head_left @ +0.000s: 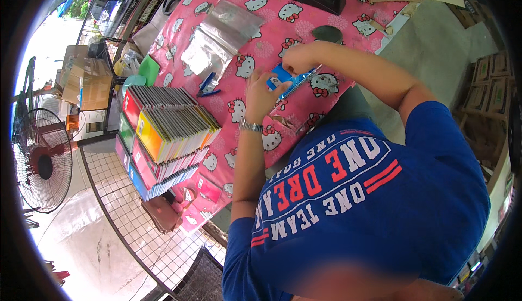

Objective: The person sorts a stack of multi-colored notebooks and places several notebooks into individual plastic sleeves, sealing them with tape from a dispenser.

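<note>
Nearest the camera is the blue shirt point(348, 187), a soft knit with thick red and white print, its wearer leaning over a worktop point(272, 32) spread with smooth pink cat-print covering. The small blue notebook point(282, 73) is on it, close to the edge before the body, its slick cover catching light and a thin wire coil point(300, 84) running down one side. The left hand point(263, 91), with a metal-link watch point(250, 125) at its wrist, arches thumb and fingers apart over the cover's near left part; whether it grips or only steadies, I cannot tell. The right hand point(300, 60) is folded closed on the far end, gripping the notebook there, though its fingertips are hidden. For good control, I would let the left hand bear down flat while the right works in small, even moves, easing along the coil since thin wire could bend or snag. To the left lie slim blue-handled snips point(208, 85), limp, shiny clear plastic sleeves point(220, 37) and blocky stacks of spiral notebooks point(168, 132), their ridged coils lined up; keeping the slippery film away from the hands seems wise.
</note>
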`<state>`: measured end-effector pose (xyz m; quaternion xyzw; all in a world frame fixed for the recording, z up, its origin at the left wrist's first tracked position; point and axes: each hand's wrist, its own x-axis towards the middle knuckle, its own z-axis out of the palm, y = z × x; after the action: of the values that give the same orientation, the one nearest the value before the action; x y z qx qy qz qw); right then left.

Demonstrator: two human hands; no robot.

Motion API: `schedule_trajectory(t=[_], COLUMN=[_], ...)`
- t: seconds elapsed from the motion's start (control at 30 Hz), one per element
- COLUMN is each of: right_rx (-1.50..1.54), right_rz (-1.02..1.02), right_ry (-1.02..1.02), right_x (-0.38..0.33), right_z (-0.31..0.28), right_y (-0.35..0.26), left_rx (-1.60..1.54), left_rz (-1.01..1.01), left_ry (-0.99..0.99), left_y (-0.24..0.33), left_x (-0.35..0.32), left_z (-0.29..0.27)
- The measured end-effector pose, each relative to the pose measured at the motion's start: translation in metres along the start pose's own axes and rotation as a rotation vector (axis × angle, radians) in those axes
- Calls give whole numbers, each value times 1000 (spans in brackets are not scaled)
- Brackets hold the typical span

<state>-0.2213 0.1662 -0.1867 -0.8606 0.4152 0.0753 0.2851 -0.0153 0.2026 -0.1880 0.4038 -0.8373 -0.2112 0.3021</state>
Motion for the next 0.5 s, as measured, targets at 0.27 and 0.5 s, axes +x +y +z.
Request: schedule_trajectory(t=[0.27, 0.5], right_rx=[178, -38], right_rz=[-61, 128], right_ry=[113, -5], right_x=[-5, 42], right_z=[0, -52], right_y=[19, 71], left_rx=[91, 43], left_rz=[-280, -222], left_ry=[-393, -298], left_y=[-17, -28], left_x=[21, 13], left_z=[17, 18])
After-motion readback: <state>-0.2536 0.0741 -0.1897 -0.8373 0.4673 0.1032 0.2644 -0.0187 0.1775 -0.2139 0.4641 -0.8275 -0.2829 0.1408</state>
